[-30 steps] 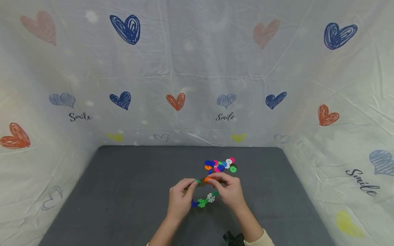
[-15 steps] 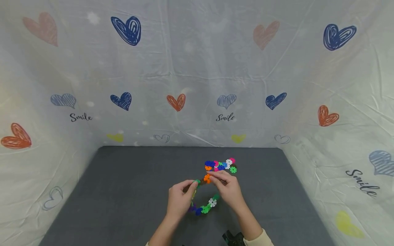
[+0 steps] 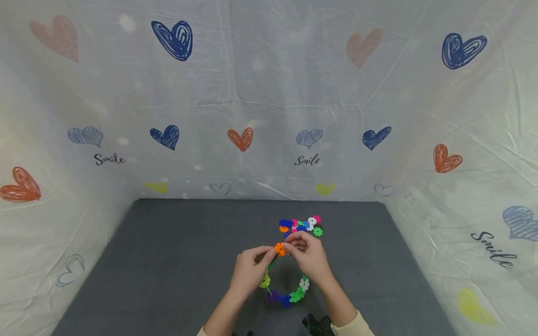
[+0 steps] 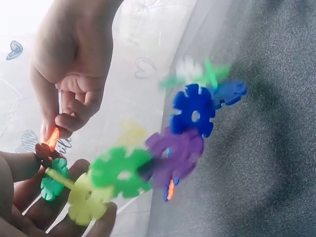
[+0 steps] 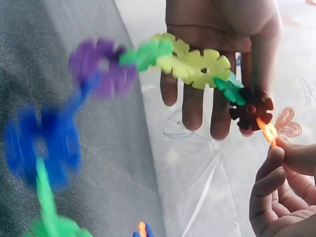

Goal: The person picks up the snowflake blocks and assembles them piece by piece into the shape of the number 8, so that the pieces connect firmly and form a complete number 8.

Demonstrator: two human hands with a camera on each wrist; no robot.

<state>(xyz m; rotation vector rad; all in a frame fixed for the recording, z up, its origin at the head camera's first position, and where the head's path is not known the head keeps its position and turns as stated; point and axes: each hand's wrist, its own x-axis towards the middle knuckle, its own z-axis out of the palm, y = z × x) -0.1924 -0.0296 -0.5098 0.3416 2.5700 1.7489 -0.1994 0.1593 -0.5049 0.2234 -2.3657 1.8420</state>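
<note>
Both hands hold up a chain of interlocked plastic snowflake discs. With thumb and finger, my right hand point(image 3: 310, 255) pinches the orange snowflake disc point(image 3: 279, 249) at the chain's end. My left hand point(image 3: 249, 270) grips the brown snowflake disc point(image 5: 251, 109) joined to it, its other fingers spread behind the chain in the right wrist view. From there the chain runs through a teal disc point(image 4: 54, 179), yellow-green discs point(image 5: 207, 68), a green disc point(image 4: 121, 173) and a purple disc point(image 4: 175, 153). Blue discs point(image 4: 193, 111) follow, then green and a white disc point(image 3: 304, 283). The lower part is motion-blurred.
Beyond the right hand, a cluster of loose colored snowflake discs point(image 3: 300, 226) lies on the dark grey tabletop point(image 3: 189, 247). A black device point(image 3: 317, 325) sits at the right wrist. A pale curtain point(image 3: 269, 93) printed with hearts stands behind and at both sides.
The hanging chain has swung down and to the right into a rounder loop. The left hand has shifted right, closer to the right hand. The orange disc has moved slightly left.
</note>
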